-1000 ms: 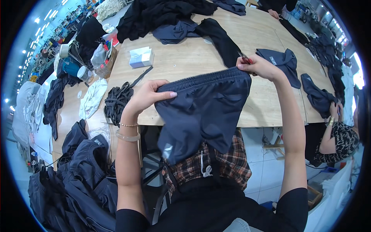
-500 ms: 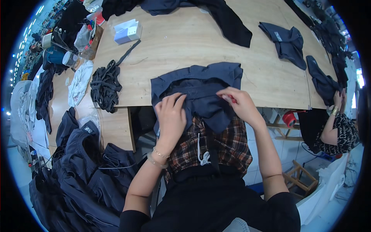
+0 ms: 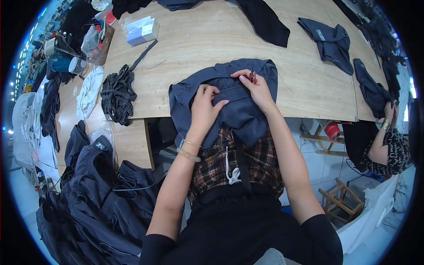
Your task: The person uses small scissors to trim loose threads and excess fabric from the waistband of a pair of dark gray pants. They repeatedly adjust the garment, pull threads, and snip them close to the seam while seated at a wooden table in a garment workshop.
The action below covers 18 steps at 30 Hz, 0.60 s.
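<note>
A dark blue-grey garment (image 3: pixel 234 104) with a gathered edge lies partly on the table, its near part hanging over the edge onto my lap. My left hand (image 3: pixel 205 106) rests on the left side of its opening, fingers bent and thumb spread, with a gap between them. At the far edge of the opening is my right hand (image 3: pixel 258 90), holding small red thread snips (image 3: pixel 252 77), blades up, against the palm side. The thumb and forefinger of that hand touch the fabric. Whether they pinch a thread is too small to tell.
Left on the table (image 3: pixel 176 57) lie a tangle of dark straps (image 3: pixel 118 97) and a tissue box (image 3: pixel 142 31). Dark garments (image 3: pixel 101 194) are heaped at my left. More dark pieces (image 3: pixel 329 39) lie at the right, where another person's arm (image 3: pixel 380 141) reaches in.
Both hands have shifted, the right one up and left to the far edge of the opening. The left fingers have curled. The garment has slid slightly farther onto the table.
</note>
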Each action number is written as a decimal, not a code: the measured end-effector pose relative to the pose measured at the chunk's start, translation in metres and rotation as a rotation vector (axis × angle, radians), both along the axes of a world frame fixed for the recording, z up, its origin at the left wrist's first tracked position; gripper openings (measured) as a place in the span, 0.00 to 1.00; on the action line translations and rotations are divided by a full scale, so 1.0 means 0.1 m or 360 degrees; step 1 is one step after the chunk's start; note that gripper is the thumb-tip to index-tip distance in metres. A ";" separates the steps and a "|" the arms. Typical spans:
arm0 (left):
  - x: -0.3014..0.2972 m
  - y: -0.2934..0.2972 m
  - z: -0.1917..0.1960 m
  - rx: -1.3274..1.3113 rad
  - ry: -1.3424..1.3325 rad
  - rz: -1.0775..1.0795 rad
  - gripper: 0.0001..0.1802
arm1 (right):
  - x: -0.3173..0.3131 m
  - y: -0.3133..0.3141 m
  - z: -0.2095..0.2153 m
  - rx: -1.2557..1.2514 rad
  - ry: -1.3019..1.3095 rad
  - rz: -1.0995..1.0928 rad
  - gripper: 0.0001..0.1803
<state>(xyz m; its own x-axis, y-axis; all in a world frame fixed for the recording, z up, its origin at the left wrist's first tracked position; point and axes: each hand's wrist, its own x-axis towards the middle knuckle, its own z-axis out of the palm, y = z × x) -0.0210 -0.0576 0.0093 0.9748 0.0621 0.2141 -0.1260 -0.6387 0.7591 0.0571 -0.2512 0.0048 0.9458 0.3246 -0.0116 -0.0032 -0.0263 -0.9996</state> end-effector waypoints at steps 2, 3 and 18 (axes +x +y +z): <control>-0.01 -0.04 -0.03 0.0153 -0.0082 0.0058 0.16 | -0.01 0.02 0.01 0.0000 -0.0014 -0.0008 0.10; 0.00 -0.04 -0.06 0.0119 -0.0049 0.0083 0.14 | -0.01 0.02 0.01 -0.0003 -0.0021 -0.0016 0.10; 0.09 -0.02 -0.04 0.0020 0.0032 0.0226 0.10 | -0.09 -0.04 0.27 0.0287 0.0173 -0.0035 0.12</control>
